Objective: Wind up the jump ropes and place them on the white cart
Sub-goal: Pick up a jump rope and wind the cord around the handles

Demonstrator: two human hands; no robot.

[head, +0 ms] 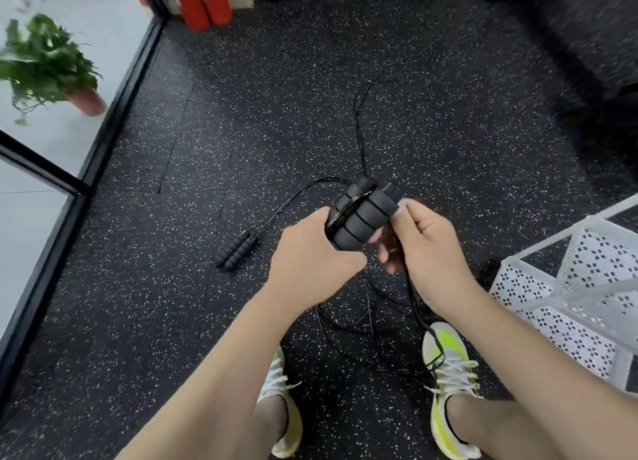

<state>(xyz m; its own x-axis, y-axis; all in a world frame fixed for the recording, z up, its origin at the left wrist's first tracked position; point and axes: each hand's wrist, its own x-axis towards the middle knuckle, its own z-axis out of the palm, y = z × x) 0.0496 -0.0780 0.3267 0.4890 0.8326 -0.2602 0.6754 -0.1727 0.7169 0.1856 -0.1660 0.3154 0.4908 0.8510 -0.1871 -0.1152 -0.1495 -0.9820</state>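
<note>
1. Gym floor, seen from above: a person's left hand [310, 242] grips the lower end of a pair of black ribbed foam jump-rope handles [362, 214], held side by side; fingers curled round them from the left.
2. Right hand [424, 249] sits just beside, thumb touching the handles' right flank, fingers pinching the thin black cord [416, 301] that drops from the bundle. Hands close together, nearly touching.
3. Key relation: handles' long axis runs up and away from the body, tilted slightly right; loose cord trails below and behind the hands, between the two yellow-green and white sneakers [448, 373], w/ another stretch snaking away across the floor at top centre. Right hand is nearer the free cord, so it's likely the winding hand; left is the anchor.
4. One turn of cord already lies across the handles near the left fingers; most looks unwound.
5. Second black foam-handled jump rope [236, 251] lies on the black speckled rubber floor [138, 287], left of the hands, handles together, cord arcing toward the held pair.
6. White perforated metal cart [587, 287] stands at right, near the right forearm, so the drop-off is a short reach.
7. Potted green plant [45, 62] beyond the glass at far left.
</note>
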